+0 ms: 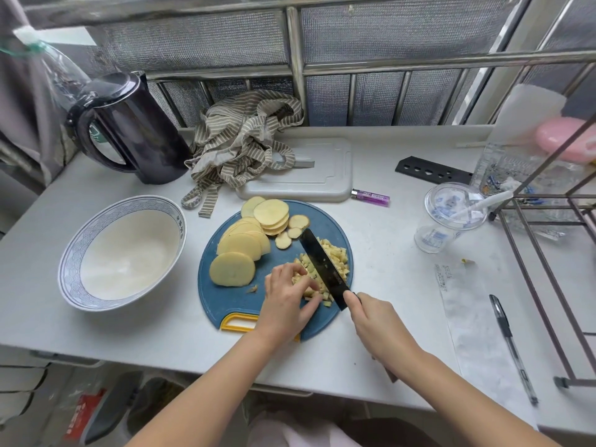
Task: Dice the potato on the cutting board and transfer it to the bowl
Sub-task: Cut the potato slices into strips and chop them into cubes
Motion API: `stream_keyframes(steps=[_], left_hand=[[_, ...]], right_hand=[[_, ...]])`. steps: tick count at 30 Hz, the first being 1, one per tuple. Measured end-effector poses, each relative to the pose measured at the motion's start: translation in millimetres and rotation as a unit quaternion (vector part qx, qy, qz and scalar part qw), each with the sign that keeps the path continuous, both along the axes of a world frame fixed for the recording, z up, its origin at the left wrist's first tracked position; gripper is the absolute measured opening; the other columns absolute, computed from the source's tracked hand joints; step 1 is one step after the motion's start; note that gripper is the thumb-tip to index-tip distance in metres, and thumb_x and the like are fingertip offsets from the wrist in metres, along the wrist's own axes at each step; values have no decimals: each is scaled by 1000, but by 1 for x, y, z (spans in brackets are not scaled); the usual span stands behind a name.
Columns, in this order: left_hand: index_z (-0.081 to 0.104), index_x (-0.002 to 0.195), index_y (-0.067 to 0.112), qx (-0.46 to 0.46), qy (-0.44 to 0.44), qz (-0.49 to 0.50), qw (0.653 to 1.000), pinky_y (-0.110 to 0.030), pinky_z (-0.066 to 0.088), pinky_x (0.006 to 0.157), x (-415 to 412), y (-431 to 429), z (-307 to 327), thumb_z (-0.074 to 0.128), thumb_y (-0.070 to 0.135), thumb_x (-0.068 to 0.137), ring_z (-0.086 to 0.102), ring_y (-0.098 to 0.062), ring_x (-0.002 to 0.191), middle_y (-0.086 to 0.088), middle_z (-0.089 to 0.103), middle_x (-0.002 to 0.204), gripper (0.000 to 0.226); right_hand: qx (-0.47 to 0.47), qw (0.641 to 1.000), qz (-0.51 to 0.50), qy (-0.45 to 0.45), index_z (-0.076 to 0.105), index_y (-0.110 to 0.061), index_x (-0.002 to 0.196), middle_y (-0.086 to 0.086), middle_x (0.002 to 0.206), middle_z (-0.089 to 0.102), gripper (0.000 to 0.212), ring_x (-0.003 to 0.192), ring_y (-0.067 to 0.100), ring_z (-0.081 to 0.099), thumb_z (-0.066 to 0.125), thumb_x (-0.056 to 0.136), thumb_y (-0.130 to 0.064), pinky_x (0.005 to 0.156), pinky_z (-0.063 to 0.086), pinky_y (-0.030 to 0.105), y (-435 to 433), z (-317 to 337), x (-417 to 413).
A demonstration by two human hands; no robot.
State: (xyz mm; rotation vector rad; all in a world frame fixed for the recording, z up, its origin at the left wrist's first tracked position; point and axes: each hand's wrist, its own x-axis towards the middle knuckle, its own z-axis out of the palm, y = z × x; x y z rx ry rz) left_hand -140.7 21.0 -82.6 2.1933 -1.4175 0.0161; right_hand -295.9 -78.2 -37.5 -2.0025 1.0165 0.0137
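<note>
Right hand point(371, 317) wraps its fingers round the handle of one black-bladed kitchen knife point(324, 266), edge down in the pale diced potato pile point(338, 253). Left hand point(287, 295) curls its fingertips onto that pile, likely steadying it. One round blue plastic cutting board point(232, 301) also carries two fanned stacks of yellow potato slices point(240, 243) and three small end rounds point(299, 221). One white blue-rimmed ceramic bowl point(122, 250) waits to the left, holding no potato.

— What stands between the hands and the bowl point(69, 262)?
— Left of the left hand point(287, 301), bare cutting board point(238, 301) and a strip of counter point(193, 321). Beyond it, potato slices point(240, 245) crowd the way; toward the right hand point(377, 321), diced potato point(338, 256) and the knife point(322, 262).
</note>
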Motion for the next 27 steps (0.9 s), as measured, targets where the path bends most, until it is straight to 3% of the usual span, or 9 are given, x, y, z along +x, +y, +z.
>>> stream_keyframes(steps=[3,6,8,11,15,18,21,24,27], left_hand=[[66,94,19,-45,53,31,997,-34,37,85,4,-6,15,51,40,90,44,-15,102,2,50,103,26],[62,101,15,-134,109,63,983,-32,40,88,16,-22,46,46,32,93,47,-13,99,5,47,102,25],[62,100,13,-143,114,44,982,-28,41,87,25,-35,70,48,29,93,49,-12,96,5,49,99,23],[63,94,13,-18,113,-81,990,-29,44,83,30,-50,97,52,25,95,52,-12,88,6,53,90,16],[62,82,14,110,94,-200,969,-33,41,77,21,-62,106,43,27,89,51,-17,82,1,57,83,24],[62,80,10,219,84,-198,952,-38,44,70,23,-73,105,36,31,82,55,-21,77,-4,62,79,33],[65,83,9,281,92,-184,937,-30,40,61,29,-82,99,42,27,89,56,-22,75,-7,66,79,29],[65,86,6,294,128,-167,932,-23,35,56,35,-88,91,46,21,93,53,-20,71,-10,67,81,25],[66,86,9,300,168,-151,927,-28,40,62,44,-93,86,47,25,94,57,-22,74,-7,67,82,27]], right_hand=[[-19,1000,18,-7,48,-24,73,-3,71,54,40,66,13,52,31,102,-46,54,34,23,-4,7,1],[-70,997,33,1,43,-23,71,-2,67,53,41,68,22,52,32,101,-49,58,36,32,-10,15,4],[-132,990,45,21,40,-22,74,-1,69,54,40,70,26,50,31,101,-51,59,34,35,-13,20,5],[-218,973,72,36,39,-19,84,6,84,64,37,79,32,55,30,100,-51,61,29,35,-19,29,5],[-332,935,116,47,39,-20,91,6,89,67,35,84,32,64,27,101,-52,60,29,35,-22,30,2],[-390,910,133,38,50,-17,81,7,66,65,36,57,32,63,50,94,-51,48,26,32,-24,17,0],[-435,888,136,60,49,-19,62,0,41,50,44,30,23,48,80,70,-49,39,13,25,-25,7,1],[-441,888,125,47,47,-20,57,-1,36,44,47,25,20,42,84,63,-48,38,11,22,-27,3,5],[-456,880,130,29,48,-20,60,-1,39,47,45,27,21,46,79,69,-50,37,13,23,-26,0,3]])
